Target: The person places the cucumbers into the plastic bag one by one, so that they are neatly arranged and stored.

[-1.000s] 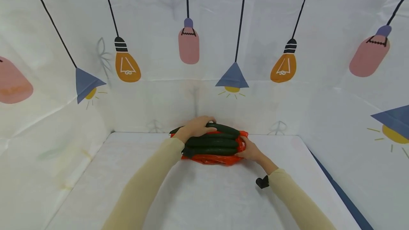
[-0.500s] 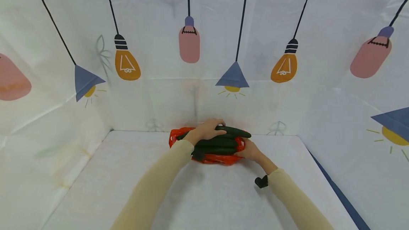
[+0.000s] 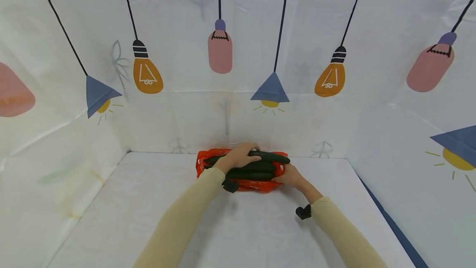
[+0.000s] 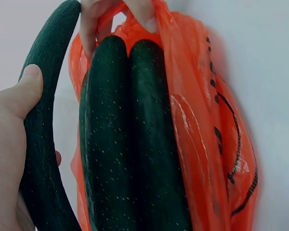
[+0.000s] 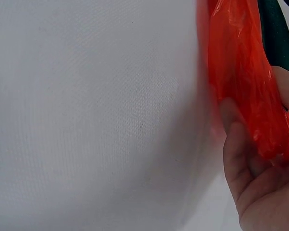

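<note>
My left hand (image 3: 239,156) grips a long dark green cucumber (image 4: 48,86), thumb across its near side, held along the far side of a red plastic bag (image 4: 190,130). Two thicker cucumbers (image 4: 106,139) lie side by side in the bag's opening, with part of another showing at their left. At the bag's right end, my right hand (image 3: 292,176) holds the bunched plastic between thumb and fingers. In the right wrist view, the fingers (image 5: 237,144) curl under the red film, and their tips are partly hidden by it.
The bag rests on a white table (image 3: 260,230) near its back edge. Behind it rises a white sheet (image 3: 178,119) printed with lamps and bulbs. A small black device (image 3: 304,212) sits at the right wrist, and another black device (image 3: 230,186) at the left.
My left hand has shifted right and slightly nearer, carrying the cucumber so that its end now overhangs the bag's right end. More of the bag's left end shows. My right hand has barely moved.
</note>
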Available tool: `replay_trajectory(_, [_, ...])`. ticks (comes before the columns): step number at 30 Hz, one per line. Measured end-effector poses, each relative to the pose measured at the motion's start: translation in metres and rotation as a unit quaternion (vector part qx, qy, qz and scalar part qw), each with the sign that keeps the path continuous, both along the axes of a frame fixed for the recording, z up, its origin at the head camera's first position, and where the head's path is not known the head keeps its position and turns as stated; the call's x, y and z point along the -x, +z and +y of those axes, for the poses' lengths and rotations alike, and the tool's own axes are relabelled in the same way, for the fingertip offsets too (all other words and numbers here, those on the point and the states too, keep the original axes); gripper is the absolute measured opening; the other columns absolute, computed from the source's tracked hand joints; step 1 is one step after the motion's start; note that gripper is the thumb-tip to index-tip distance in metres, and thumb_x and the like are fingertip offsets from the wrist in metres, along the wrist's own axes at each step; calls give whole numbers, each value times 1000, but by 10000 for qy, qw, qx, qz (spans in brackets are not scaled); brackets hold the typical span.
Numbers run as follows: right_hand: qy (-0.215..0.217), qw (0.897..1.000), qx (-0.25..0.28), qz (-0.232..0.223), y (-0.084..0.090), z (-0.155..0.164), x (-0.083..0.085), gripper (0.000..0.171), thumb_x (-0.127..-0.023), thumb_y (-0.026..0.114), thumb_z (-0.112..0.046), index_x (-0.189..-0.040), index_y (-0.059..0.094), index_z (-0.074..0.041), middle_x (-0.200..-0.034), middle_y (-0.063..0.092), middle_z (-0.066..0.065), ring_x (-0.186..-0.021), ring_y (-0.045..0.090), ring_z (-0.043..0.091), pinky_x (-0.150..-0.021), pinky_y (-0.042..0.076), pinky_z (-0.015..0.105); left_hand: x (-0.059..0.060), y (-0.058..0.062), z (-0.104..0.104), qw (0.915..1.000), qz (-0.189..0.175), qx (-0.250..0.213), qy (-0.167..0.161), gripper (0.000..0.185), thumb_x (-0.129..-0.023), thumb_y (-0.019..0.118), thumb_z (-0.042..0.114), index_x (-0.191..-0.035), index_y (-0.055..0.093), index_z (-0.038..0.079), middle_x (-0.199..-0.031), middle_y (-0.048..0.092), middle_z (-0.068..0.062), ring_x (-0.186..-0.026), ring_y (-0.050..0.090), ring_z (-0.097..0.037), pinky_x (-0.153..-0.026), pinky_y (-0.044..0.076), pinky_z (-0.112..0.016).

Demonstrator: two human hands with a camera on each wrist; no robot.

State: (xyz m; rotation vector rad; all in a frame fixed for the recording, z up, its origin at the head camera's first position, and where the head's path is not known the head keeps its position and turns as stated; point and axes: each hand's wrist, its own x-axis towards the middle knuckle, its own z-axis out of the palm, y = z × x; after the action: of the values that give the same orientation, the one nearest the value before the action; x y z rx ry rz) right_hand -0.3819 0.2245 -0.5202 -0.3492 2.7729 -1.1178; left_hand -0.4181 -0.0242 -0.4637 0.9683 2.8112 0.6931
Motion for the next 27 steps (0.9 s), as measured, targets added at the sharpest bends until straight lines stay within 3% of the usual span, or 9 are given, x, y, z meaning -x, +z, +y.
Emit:
replay_trajectory(7, [-97, 9998, 110, -99, -2, 1, 0, 84, -77, 84, -19, -144, 37, -4, -139, 48, 20, -125, 44, 39, -102, 34, 59, -2, -9, -11, 9997, -51, -56, 241, 42, -97, 53, 50, -129, 56, 22, -130, 54, 0, -118, 50, -18, -101, 40, -38])
replay_trajectory(12, [-237, 9994, 242, -119, -1, 2, -2, 85, -77, 84, -21, -144, 36, -4, -140, 47, 21, -125, 43, 40, -101, 35, 60, -1, -17, -16, 9998, 33, 48, 181, 44, -98, 52, 49, -131, 54, 21, -133, 51, 0, -121, 49, -19, -102, 39, -38])
replay_trajectory(27, [-369, 9988, 228, -211, 5, 0, 2, 85, -78, 81, -15, -146, 33, 1, -142, 43, 25, -126, 41, 41, -100, 37, 58, -3, -20, -20, 9988, 195, 197, 403, 45, -97, 52, 50, -133, 54, 23, -134, 51, 2, -121, 51, -18, -101, 41, -39])
